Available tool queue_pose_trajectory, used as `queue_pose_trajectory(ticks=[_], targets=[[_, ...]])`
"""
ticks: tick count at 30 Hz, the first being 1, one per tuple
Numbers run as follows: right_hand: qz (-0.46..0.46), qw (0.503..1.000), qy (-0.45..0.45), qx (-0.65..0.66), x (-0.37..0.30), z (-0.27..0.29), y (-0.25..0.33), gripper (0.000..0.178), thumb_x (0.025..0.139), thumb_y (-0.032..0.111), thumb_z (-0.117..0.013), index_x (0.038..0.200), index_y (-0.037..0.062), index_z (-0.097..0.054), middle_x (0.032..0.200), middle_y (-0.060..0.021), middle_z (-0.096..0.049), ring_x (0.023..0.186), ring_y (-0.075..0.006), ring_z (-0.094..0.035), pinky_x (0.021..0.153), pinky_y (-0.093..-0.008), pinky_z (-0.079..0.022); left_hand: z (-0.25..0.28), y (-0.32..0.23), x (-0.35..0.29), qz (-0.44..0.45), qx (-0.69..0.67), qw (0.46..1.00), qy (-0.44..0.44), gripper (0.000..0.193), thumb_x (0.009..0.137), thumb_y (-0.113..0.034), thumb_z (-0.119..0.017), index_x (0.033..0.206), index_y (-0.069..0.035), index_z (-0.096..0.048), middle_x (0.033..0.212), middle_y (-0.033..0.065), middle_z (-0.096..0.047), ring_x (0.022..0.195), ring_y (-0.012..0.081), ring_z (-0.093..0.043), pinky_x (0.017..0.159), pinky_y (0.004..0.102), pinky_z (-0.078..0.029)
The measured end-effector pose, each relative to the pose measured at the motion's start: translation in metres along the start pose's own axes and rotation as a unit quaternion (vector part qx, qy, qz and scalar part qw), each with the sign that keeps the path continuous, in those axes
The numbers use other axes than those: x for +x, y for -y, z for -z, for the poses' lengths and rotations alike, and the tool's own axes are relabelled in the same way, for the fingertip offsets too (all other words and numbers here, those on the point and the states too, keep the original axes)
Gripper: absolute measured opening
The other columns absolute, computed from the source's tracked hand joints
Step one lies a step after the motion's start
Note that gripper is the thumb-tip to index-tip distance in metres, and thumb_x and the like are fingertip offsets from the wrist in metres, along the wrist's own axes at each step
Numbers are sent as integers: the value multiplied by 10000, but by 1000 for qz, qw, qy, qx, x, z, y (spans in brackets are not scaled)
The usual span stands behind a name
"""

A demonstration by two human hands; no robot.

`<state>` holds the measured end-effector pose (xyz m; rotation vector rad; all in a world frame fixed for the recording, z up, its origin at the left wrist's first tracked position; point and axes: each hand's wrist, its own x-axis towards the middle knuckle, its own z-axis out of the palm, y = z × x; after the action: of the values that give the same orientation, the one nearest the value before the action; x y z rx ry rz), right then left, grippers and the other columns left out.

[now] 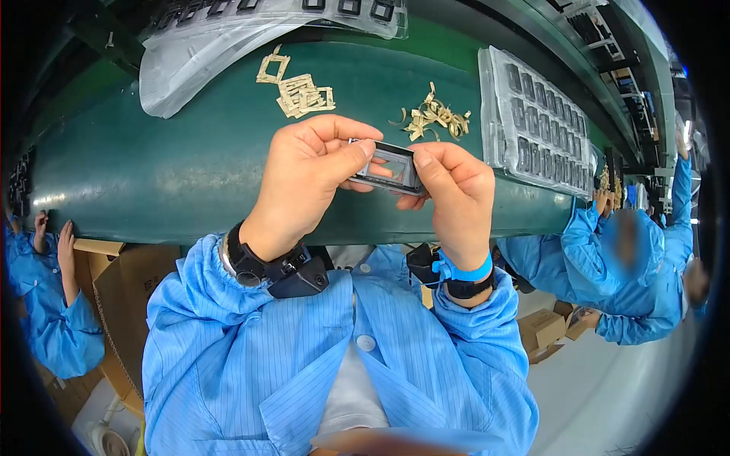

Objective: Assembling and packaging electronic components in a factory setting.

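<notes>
A small black rectangular frame with a see-through window is held up between my two hands, over the near part of the green bench. My left hand pinches its left end, thumb on top and fingers around the edge. At the right end, my right hand grips it with the thumb on the face and the fingers beneath. Beyond my left hand lies a loose pile of tan rectangular frame-shaped pieces. Past my right hand is a heap of curled tan strips.
A clear tray with rows of black parts lies at the right. At the far left, another clear tray holds black frames over a white sheet. Co-workers in blue sit at the left and right. Cardboard boxes stand below.
</notes>
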<state>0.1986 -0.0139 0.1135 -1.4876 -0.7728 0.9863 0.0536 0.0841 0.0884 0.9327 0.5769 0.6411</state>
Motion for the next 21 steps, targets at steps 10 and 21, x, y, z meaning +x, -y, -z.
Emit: queue_pose_trajectory(ticks=[10,21], targets=[[-51,995,44,78,4,9,2,321,954,240,-469,999,-42,-615,762,-130,-667,555,-153,-630,497,-215,-471,-1,-2,3,32,-12,999,-17,158,887,-89,-581,1006,10,-616,881,101,-680,766,151,-682,580,213,-534],[-90,981,84,151,3,20,2,371,960,285,-464,1028,-54,-597,794,-169,-676,590,-188,-660,510,-243,-500,-6,-4,6,64,-32,997,-22,167,885,-93,-578,1014,6,-616,893,111,-676,769,161,-685,588,221,-545]])
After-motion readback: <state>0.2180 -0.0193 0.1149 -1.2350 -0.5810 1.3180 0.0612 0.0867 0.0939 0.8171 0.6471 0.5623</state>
